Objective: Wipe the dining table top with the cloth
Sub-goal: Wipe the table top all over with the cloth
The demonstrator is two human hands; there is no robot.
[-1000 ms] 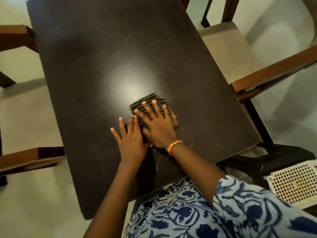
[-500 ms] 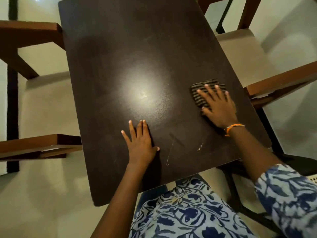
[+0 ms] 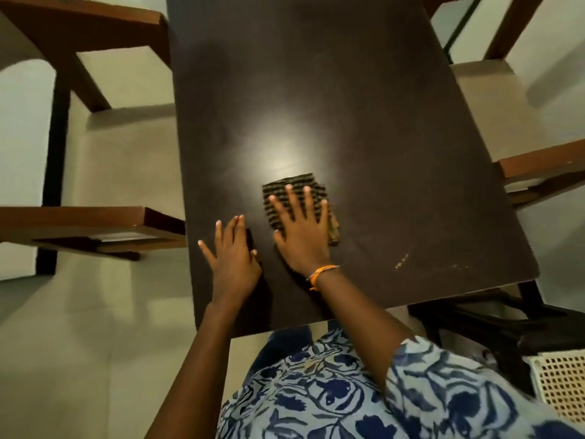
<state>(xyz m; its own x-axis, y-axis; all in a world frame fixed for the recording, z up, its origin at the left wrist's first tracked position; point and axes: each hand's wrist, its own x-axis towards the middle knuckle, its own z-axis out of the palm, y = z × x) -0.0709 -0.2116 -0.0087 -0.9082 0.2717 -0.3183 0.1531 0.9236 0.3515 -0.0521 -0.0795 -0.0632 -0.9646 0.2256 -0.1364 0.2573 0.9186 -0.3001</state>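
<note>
The dark brown dining table top [image 3: 364, 99] fills the middle of the view. A folded striped cloth [image 3: 285, 188], dark with tan lines, lies on it near the front centre. My right hand [image 3: 300, 229] presses flat on the cloth with fingers spread, an orange band at the wrist. My left hand [image 3: 232, 258] rests flat on the bare table just left of it, fingers together, holding nothing. A few pale specks [image 3: 402, 263] mark the surface near the front right corner.
Wooden chairs with pale seats stand on both sides: one on the left [image 3: 95, 226], one on the right [image 3: 538, 166]. A dark chair frame [image 3: 493, 321] and a white perforated basket [image 3: 563, 384] sit at the lower right. Pale floor surrounds the table.
My right hand has slid the cloth from the table's right edge back left to the front centre, beside my left hand. The left hand has stayed planted.
</note>
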